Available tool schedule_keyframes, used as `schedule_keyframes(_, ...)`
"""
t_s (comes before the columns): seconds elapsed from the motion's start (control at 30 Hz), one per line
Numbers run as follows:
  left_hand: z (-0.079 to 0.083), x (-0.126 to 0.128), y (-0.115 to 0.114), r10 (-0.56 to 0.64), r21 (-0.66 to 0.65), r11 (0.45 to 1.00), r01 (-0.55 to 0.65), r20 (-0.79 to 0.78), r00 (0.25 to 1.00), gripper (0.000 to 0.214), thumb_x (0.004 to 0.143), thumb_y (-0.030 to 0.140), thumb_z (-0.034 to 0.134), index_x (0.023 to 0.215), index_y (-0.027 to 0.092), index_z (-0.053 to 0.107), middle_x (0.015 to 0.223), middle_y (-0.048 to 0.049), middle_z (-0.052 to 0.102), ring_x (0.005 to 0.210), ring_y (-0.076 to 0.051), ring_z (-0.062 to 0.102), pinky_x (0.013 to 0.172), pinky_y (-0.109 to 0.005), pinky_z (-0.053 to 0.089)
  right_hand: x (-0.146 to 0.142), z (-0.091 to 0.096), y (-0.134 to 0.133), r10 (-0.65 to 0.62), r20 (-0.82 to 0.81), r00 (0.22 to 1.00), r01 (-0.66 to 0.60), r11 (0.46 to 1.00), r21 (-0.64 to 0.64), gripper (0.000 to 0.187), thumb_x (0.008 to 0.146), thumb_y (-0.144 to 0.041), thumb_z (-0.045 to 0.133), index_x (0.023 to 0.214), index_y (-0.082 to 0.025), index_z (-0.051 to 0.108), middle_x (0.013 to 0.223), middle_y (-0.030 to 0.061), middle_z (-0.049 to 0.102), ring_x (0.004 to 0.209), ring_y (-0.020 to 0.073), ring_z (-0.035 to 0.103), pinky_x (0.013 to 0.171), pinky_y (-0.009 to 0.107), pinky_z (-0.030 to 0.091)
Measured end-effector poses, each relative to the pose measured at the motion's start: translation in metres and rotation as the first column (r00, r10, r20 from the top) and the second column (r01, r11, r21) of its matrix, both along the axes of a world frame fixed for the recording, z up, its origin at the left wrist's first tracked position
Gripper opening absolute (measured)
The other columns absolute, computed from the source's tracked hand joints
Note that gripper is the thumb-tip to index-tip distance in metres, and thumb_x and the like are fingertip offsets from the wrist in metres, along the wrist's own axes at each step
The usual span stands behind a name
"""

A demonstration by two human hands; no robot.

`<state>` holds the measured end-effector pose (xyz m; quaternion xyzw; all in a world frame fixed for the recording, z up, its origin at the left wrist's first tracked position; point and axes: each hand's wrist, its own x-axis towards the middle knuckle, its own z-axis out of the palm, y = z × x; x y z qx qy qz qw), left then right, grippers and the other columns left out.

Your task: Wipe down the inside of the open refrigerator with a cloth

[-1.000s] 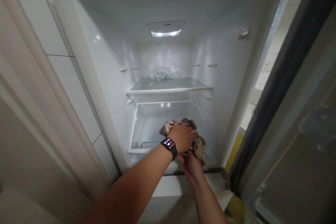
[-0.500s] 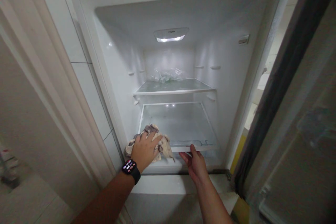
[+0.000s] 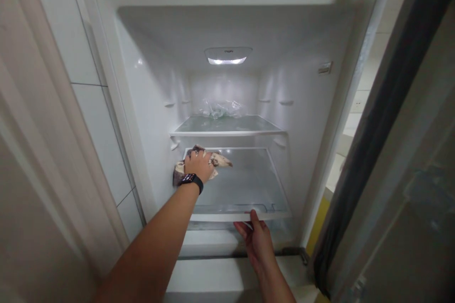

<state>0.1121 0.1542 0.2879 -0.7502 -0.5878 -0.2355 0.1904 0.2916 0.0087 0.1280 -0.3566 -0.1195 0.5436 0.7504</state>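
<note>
Inside the lit fridge, my left hand (image 3: pixel 199 164) presses a crumpled beige and dark patterned cloth (image 3: pixel 223 160) against the left back part of the lower glass shelf (image 3: pixel 241 180). A black watch sits on that wrist. At the shelf's front edge, my right hand (image 3: pixel 256 234) grips the white rim, with the thumb on top and the fingers beneath. Part of the cloth is hidden under the left hand.
An upper glass shelf (image 3: pixel 227 125) carries a crumpled clear plastic bag (image 3: pixel 222 109). A lamp (image 3: pixel 228 56) glows in the fridge ceiling. The open fridge door (image 3: pixel 401 189) stands at the right, and a pale panel (image 3: pixel 53 128) borders the left.
My left hand has pushed the cloth from the shelf's front left corner toward the back. My right hand stays on the front rim. The view has shifted slightly.
</note>
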Motion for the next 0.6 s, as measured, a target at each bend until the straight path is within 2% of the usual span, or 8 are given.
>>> schedule_keyframes(0.1, -0.005, 0.019, -0.013, -0.109, 0.001, 0.994, 0.109, -0.059, 0.992, 0.042, 0.095, 0.04, 0.051, 0.135, 0.032, 0.064, 0.132, -0.0115, 0.067, 0.123, -0.037, 0.052, 0.097, -0.054, 0.042, 0.0, 0.002, -0.001, 0.005, 0.001, 1.0, -0.005, 1.0, 0.001, 0.068, 0.052, -0.054, 0.102, 0.092, -0.014, 0.064, 0.076, -0.0004, 0.076, 0.061, 0.0178, 0.075, 0.068, 0.035, 0.072)
schedule_keyframes(0.2, -0.019, 0.036, -0.042, -0.267, -0.031, 0.964, 0.265, -0.147, 0.952, 0.043, 0.093, 0.041, 0.056, 0.136, 0.037, 0.061, 0.135, -0.0059, 0.067, 0.124, -0.033, 0.052, 0.1, -0.051, 0.041, -0.001, 0.005, -0.001, -0.001, -0.009, 1.0, 0.001, 1.0, -0.002, 0.067, 0.051, -0.052, 0.102, 0.092, -0.014, 0.065, 0.076, 0.0002, 0.077, 0.061, 0.0185, 0.075, 0.066, 0.035, 0.072)
schedule_keyframes(0.3, -0.028, 0.038, -0.062, -0.354, -0.068, 0.935, 0.347, -0.196, 0.915, 0.047, 0.092, 0.044, 0.059, 0.139, 0.041, 0.058, 0.142, -0.0021, 0.064, 0.126, -0.03, 0.051, 0.102, -0.049, 0.041, -0.001, 0.006, -0.001, -0.001, -0.014, 1.0, 0.001, 1.0, -0.018, 0.07, 0.049, -0.052, 0.103, 0.095, -0.014, 0.067, 0.079, 0.001, 0.079, 0.061, 0.019, 0.076, 0.063, 0.034, 0.072)
schedule_keyframes(0.4, -0.022, 0.017, -0.053, -0.294, -0.078, 0.955, 0.285, -0.183, 0.938, 0.048, 0.094, 0.043, 0.057, 0.141, 0.042, 0.057, 0.144, -0.002, 0.063, 0.128, -0.03, 0.051, 0.103, -0.049, 0.041, -0.001, 0.006, -0.001, 0.007, -0.018, 1.0, -0.007, 1.0, -0.031, 0.07, 0.045, -0.051, 0.104, 0.092, -0.014, 0.067, 0.076, -0.0001, 0.078, 0.061, 0.0184, 0.075, 0.061, 0.031, 0.071)
schedule_keyframes(0.53, 0.002, -0.021, -0.011, -0.062, -0.065, 0.996, 0.056, -0.093, 0.994, 0.049, 0.096, 0.042, 0.049, 0.143, 0.034, 0.059, 0.138, -0.0121, 0.065, 0.126, -0.037, 0.052, 0.096, -0.052, 0.045, 0.0, 0.005, -0.001, -0.002, -0.018, 1.0, 0.001, 0.999, -0.04, 0.068, 0.047, -0.053, 0.103, 0.089, -0.015, 0.065, 0.07, -0.0024, 0.074, 0.06, 0.0178, 0.075, 0.063, 0.032, 0.072)
schedule_keyframes(0.6, 0.011, -0.028, 0.007, 0.009, -0.068, 0.998, -0.013, -0.063, 0.998, 0.049, 0.097, 0.047, 0.046, 0.141, 0.032, 0.061, 0.141, -0.0136, 0.064, 0.123, -0.039, 0.053, 0.094, -0.052, 0.046, 0.0, 0.004, -0.001, -0.003, -0.011, 1.0, 0.003, 0.999, -0.045, 0.065, 0.051, -0.053, 0.102, 0.088, -0.016, 0.064, 0.069, -0.0031, 0.073, 0.06, 0.0177, 0.075, 0.064, 0.033, 0.072)
